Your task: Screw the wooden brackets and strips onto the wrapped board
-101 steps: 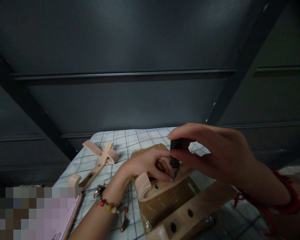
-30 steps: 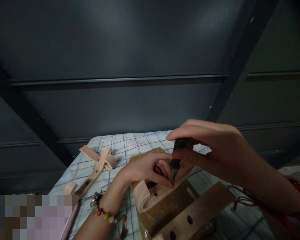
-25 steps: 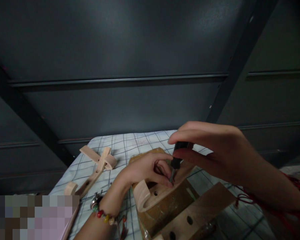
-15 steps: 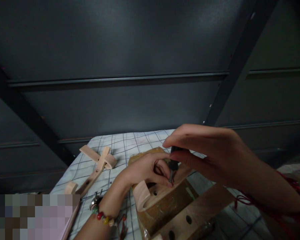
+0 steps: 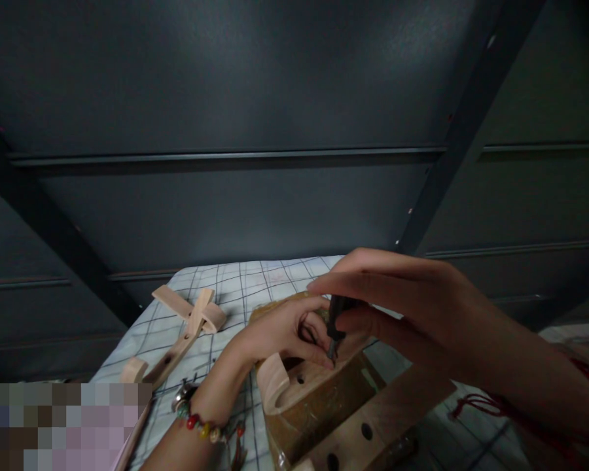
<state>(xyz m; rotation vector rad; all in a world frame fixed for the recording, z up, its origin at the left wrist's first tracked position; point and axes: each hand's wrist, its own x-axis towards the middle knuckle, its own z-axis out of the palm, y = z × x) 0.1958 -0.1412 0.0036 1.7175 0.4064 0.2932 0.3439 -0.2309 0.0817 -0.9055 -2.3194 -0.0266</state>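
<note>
My right hand (image 5: 402,307) is closed on a short black screwdriver (image 5: 334,322), its tip pointing down onto a curved wooden piece (image 5: 294,383). My left hand (image 5: 285,330), with a beaded bracelet at the wrist, has its fingers curled and pinched around the spot where the tip meets the wood; what they pinch is hidden. The curved piece rests on a brown tape-wrapped block (image 5: 319,405). A flat wooden bar with holes (image 5: 373,425) lies in front of it.
A checked cloth (image 5: 226,288) covers the surface. A crossed wooden assembly (image 5: 184,327) lies at the left. A pink-edged flat object (image 5: 130,438) sits at the lower left beside a blurred patch. Dark metal panels and diagonal beams (image 5: 461,124) rise close behind.
My right hand has turned about the screwdriver, fingers sliding left over the handle. The view has drifted slightly. My left hand keeps its place on the wood.
</note>
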